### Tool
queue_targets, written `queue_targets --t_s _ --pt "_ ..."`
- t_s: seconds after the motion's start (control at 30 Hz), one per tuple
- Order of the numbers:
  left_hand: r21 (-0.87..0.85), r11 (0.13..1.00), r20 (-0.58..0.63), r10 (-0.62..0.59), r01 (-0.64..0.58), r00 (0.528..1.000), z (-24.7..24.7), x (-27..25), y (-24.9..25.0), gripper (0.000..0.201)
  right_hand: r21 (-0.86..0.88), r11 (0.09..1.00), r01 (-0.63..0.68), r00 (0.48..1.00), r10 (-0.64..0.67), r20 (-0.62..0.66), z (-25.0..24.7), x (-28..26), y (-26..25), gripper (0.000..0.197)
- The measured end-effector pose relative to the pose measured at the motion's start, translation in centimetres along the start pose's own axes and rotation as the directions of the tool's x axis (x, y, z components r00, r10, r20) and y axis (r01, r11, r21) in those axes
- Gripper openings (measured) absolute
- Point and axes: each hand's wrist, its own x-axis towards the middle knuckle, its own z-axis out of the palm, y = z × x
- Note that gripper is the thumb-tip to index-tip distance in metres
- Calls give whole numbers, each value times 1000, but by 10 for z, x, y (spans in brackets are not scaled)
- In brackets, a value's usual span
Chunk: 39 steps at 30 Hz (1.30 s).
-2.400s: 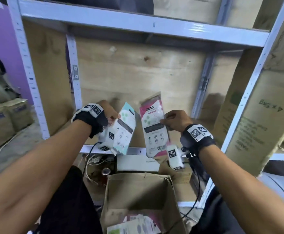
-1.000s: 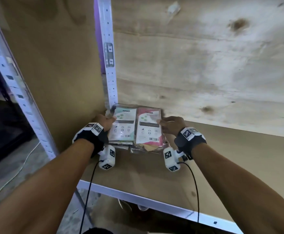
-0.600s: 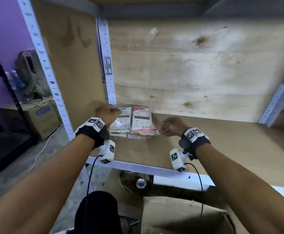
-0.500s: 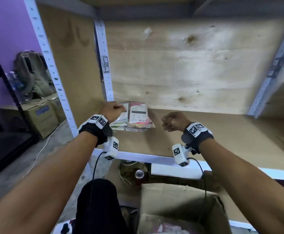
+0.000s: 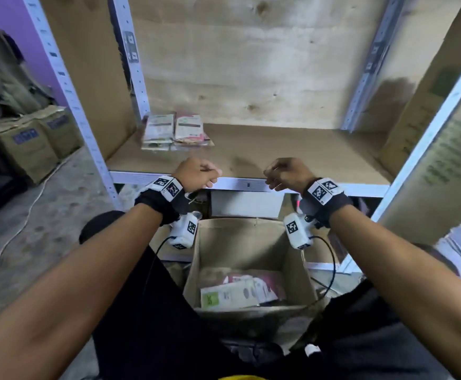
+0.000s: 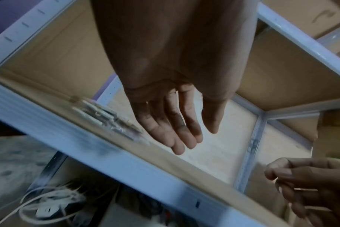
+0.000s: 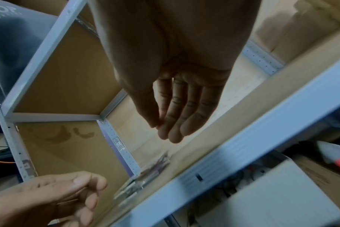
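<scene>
Both hands are empty. The left hand (image 5: 198, 174) and the right hand (image 5: 288, 172) hang in the air side by side with a gap between them, just at the white front rail of the shelf (image 5: 292, 152). From above the fingers droop in a loose curl. From the wrists they look nearly straight and relaxed, gripping nothing and touching nothing.

Well apart from them, in the back left corner of the shelf, lie two low stacks of flat packets. The green-and-white packets (image 5: 158, 130) are on the left, close to the rear white upright. The pink packets (image 5: 190, 128) lie right beside them; whether the edges quite touch I cannot tell. Both stacks lie flat on the brown board, printed faces up.

Below the hands, under the shelf, stands an open cardboard box (image 5: 240, 242). In its bottom lie loose packets (image 5: 237, 293), overlapping, in white, green and pink.

Pale plywood (image 5: 251, 64) closes the back of the rack. A tall carton (image 5: 437, 149) leans at the right. On the concrete floor to the left sit two taped cartons (image 5: 34, 141), with an olive backpack (image 5: 2, 72) behind them and a white cable (image 5: 13, 223) trailing past.
</scene>
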Motion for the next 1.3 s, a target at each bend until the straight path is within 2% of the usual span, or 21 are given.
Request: queue_targets --t_s 0.07,0.13,0.23,0.33,0.43,0.53,0.63,0.7,0.8,0.9,1.0,1.07,1.17,1.23,1.3 --pt "17 999 40 -42 42 998 22 -5 -16 8 -16 999 -33 999 33 2 5 -7 23 9" --pt "28 997 72 -75 73 995 44 -8 -35 12 -60 996 -67 998 68 19 12 -11 46 5" --pt "89 990 132 -116 105 984 75 -11 -63 13 -109 988 -110 990 118 74 27 -10 82 3" --pt "134 971 183 -218 196 959 102 -9 -88 18 -146 976 -159 972 181 148 45 -6 120 6" --pt "136 942 222 -331 307 917 131 -4 -111 26 -212 953 -215 942 259 211 63 0 159 14" --pt "221 897 225 -430 384 875 158 1 -131 32 -299 914 -273 905 350 243 79 9 195 17" --pt "265 863 274 -495 431 824 177 4 -151 27 -379 865 -329 853 444 273 91 19 226 26" --pt "293 819 220 -560 493 799 189 5 -167 32 -392 841 -374 812 501 300 98 25 243 25" --pt "324 776 240 -621 542 746 200 4 -189 35 -399 815 -421 764 555 328 110 35 266 24" --pt "393 736 273 -666 551 694 202 6 -206 38 -444 776 -448 726 606 326 120 45 283 13" --pt "374 692 261 -717 617 646 204 6 -221 39 -575 726 -377 696 632 341 135 58 298 22" --pt "361 664 231 -744 655 627 206 7 -229 39 -689 676 -262 717 614 330 149 64 303 28" --pt "427 655 173 -736 623 655 211 8 -239 51 -743 667 -58 751 519 407 172 67 311 30" --pt "451 643 77 -719 619 691 212 6 -238 42 -730 682 34 736 477 480 186 68 317 27" --pt "449 612 27 -738 651 674 215 6 -234 38 -707 704 68 725 452 520 197 70 319 29"
